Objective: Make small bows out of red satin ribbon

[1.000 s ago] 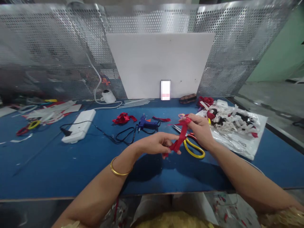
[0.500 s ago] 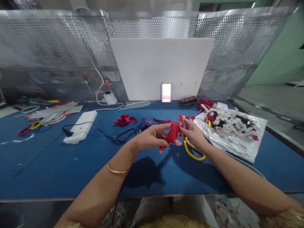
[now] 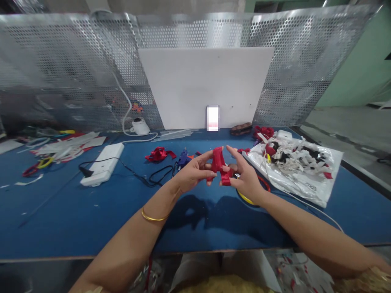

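A shiny red ribbon (image 3: 218, 159) is folded between my two hands, above the middle of the blue table (image 3: 122, 219). My left hand (image 3: 195, 171) has its fingers wrapped round the ribbon's left part. At the ribbon's lower right end, my right hand (image 3: 245, 177) pinches it between thumb and fingers, with the index finger stretched upward. Scissors with yellow and red handles (image 3: 244, 198) lie under my right hand, which hides part of them. Behind my left hand sits a blue glue gun (image 3: 184, 158), partly hidden. A heap of red ribbon (image 3: 159, 154) lies to its left.
A white power strip (image 3: 104, 165) with a black plug and cord lies left. Farther left are paper scraps (image 3: 69, 146) and other scissors (image 3: 45, 162). On the right, a white plastic bag (image 3: 317, 191) bears fabric scraps. A white board (image 3: 183, 81) and a lit phone (image 3: 213, 118) stand behind.
My right hand has shifted from the ribbon's upper end to its lower right end, its index finger now extended. The ribbon has turned and spreads lower to the right. Red scissor handle now shows.
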{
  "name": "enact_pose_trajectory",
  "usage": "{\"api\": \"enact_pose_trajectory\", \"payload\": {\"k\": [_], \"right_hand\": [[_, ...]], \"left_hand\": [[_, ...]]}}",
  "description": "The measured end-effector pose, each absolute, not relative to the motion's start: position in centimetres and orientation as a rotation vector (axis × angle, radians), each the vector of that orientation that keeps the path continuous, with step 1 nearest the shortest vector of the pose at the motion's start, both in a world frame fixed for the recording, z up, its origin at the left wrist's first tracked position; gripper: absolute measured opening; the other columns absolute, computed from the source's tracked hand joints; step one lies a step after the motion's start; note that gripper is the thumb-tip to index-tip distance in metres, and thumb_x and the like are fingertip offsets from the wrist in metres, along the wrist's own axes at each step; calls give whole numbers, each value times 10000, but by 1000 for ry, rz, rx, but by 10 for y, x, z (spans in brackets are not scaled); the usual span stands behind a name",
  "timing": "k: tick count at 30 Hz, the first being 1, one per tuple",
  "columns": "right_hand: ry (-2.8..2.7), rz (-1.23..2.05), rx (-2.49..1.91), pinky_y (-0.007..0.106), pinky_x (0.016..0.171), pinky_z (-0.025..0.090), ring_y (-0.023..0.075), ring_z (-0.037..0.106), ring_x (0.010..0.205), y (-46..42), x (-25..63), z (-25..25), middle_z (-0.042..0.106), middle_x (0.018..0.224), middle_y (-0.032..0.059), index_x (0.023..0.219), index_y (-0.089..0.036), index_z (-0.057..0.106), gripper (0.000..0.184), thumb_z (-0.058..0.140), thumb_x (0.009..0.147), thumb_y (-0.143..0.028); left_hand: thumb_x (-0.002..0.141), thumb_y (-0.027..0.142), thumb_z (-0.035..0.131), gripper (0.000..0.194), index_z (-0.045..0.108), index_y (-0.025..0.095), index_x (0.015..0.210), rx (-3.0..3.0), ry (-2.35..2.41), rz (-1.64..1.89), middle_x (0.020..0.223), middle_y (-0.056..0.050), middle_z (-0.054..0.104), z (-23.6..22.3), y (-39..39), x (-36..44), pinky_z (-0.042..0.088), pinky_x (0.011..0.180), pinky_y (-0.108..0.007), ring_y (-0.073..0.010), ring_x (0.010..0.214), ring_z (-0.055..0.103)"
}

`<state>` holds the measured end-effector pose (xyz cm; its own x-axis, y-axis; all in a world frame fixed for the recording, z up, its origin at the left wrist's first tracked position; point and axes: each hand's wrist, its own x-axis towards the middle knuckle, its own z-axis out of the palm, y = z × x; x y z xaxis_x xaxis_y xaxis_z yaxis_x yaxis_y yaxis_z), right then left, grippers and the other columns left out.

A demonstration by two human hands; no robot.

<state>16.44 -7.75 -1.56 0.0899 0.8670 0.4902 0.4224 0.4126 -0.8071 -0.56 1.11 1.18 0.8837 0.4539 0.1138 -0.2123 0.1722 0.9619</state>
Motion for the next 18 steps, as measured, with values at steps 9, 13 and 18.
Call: {"api": "enact_pose_trajectory", "payload": {"k": [9, 13, 18], "right_hand": [[-1855, -882, -930, 243, 545, 359, 99, 472, 546, -86, 175, -8, 554, 615, -9, 1008, -218, 659, 227, 597, 821, -103], [-2080, -891, -803, 264, 617, 424, 121, 545, 645, -85, 179, -5, 649, 758, 39, 934, -169, 640, 119, 577, 842, -127], [-2177, -370, -925, 254, 705, 490, 119, 596, 711, -78, 177, -2, 641, 767, 25, 840, -182, 643, 173, 492, 867, -102]], "left_hand": [[704, 93, 721, 822, 347, 268, 1415, 1224, 299, 440, 835, -28, 686, 15, 6, -3, 441, 498, -160, -49, 513, 511], [721, 77, 699, 787, 363, 277, 1405, 1139, 297, 432, 1058, -101, 680, 12, 8, -3, 426, 496, -144, -29, 513, 505], [705, 71, 703, 755, 416, 274, 1374, 1085, 307, 466, 834, -23, 688, 8, 13, -3, 424, 494, -143, -29, 478, 499]]}}
